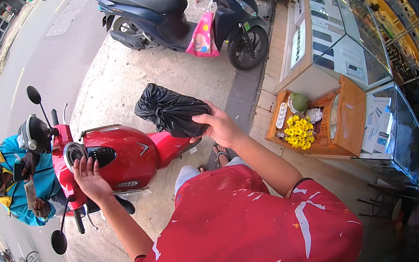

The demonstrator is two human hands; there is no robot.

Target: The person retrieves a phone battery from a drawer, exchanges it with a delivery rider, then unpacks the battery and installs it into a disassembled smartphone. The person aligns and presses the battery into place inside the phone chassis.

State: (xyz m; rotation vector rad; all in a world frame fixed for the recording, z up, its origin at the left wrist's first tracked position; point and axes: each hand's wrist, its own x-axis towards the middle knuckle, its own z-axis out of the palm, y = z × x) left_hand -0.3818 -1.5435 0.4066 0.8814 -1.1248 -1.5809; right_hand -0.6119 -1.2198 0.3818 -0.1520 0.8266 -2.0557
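Note:
My right hand (214, 125) grips one end of a package wrapped in a black plastic bag (171, 109), its loose end bunched and twisted on the left. The bag's contents are hidden. My left hand (90, 178) holds nothing, its fingers spread, near the front of a red scooter (127, 159). Whether that hand touches the scooter I cannot tell. Beyond the scooter's handlebar, a person in a blue and yellow jacket (13, 179) and teal helmet holds a phone (20, 171) and what looks like a banknote (31, 194).
A dark blue scooter (147, 4) with a pink cloth (202, 37) stands ahead. On the right are a glass display case (331, 20) and a wooden altar (348, 115) with yellow flowers (299, 132) and a green fruit (299, 102). The road (23, 77) runs along the left.

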